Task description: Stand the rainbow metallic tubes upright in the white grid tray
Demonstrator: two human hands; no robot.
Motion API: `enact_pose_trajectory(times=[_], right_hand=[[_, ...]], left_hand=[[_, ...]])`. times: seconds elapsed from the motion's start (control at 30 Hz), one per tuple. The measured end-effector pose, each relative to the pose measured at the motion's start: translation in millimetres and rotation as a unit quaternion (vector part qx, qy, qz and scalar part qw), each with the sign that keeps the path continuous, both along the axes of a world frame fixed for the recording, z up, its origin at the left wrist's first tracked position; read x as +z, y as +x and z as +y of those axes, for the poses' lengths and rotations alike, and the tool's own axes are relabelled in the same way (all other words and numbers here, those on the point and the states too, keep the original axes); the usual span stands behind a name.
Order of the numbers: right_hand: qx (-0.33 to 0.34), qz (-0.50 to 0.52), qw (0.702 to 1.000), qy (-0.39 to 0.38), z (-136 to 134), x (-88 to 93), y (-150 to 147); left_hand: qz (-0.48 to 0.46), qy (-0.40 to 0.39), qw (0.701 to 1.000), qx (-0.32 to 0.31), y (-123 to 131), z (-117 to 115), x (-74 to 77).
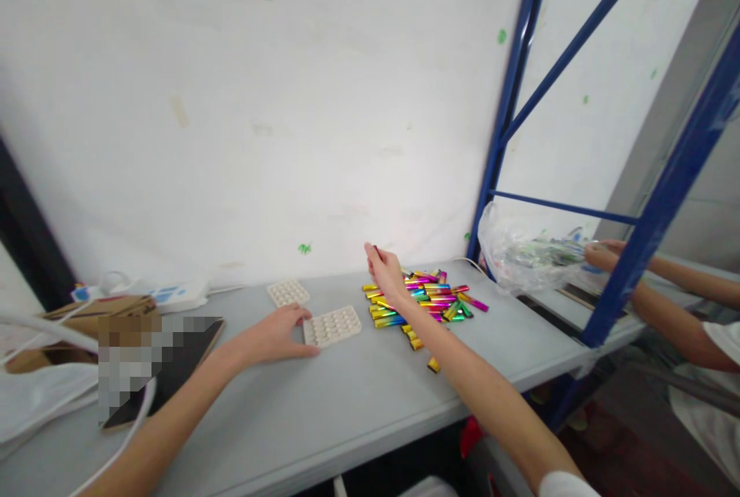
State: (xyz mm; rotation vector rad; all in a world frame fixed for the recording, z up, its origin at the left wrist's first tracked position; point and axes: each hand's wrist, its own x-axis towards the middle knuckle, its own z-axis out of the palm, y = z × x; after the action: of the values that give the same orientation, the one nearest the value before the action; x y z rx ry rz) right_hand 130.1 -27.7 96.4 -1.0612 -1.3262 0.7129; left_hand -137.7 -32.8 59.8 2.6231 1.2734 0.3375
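My left hand (282,337) rests on the grey table, its thumb and fingers gripping the left end of a cream tray (342,326) with rows of small hollows. A second cream tray (288,293) of the same kind lies just behind it. Above the table, to the right, my right hand (386,272) is closed in a pinch. A small dark red piece (377,251) shows between its fingertips; most of it is hidden. Beneath and beside that hand lies a loose pile of shiny, multicoloured tubes (436,301), mostly gold, pink, green and blue.
At left are a dark flat panel (185,358), partly pixelated, brown cardboard (109,312), a white power strip (179,297) and a white cable. A blue metal frame (497,150) rises at right. Beyond it, another person's hands (604,254) touch a clear plastic bag (509,258).
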Motion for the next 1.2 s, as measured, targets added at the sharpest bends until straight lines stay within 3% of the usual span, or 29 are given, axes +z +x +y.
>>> enact_pose_trajectory(times=[0.17, 0.43, 0.6, 0.73, 0.8, 0.97, 1.2], right_hand=[[-0.110, -0.120, 0.985, 0.058, 1, -21.4, -12], [-0.110, -0.177, 0.975, 0.069, -7, -34.7, -16], [-0.066, -0.177, 0.979, 0.081, -8, -39.4, -18], [0.048, -0.155, 0.985, 0.061, -7, -43.4, -19], [0.083, -0.196, 0.974, 0.074, -9, -44.1, -19], [0.053, -0.388, 0.916, 0.092, -14, -43.3, -16], [0.077, -0.472, 0.871, 0.115, -9, -54.0, -16]], left_hand=[[-0.060, -0.009, 0.998, -0.034, 16, -1, -6.7], [-0.099, 0.008, 0.994, -0.054, 35, 5, -27.1], [-0.096, 0.037, 0.994, -0.032, 32, 6, -31.7], [-0.099, 0.036, 0.994, -0.031, 28, 5, -30.5], [-0.101, 0.026, 0.994, -0.036, 27, 4, -30.1], [-0.113, 0.004, 0.993, -0.029, 27, 5, -30.5], [-0.136, -0.025, 0.990, -0.027, 23, 11, -34.2]])
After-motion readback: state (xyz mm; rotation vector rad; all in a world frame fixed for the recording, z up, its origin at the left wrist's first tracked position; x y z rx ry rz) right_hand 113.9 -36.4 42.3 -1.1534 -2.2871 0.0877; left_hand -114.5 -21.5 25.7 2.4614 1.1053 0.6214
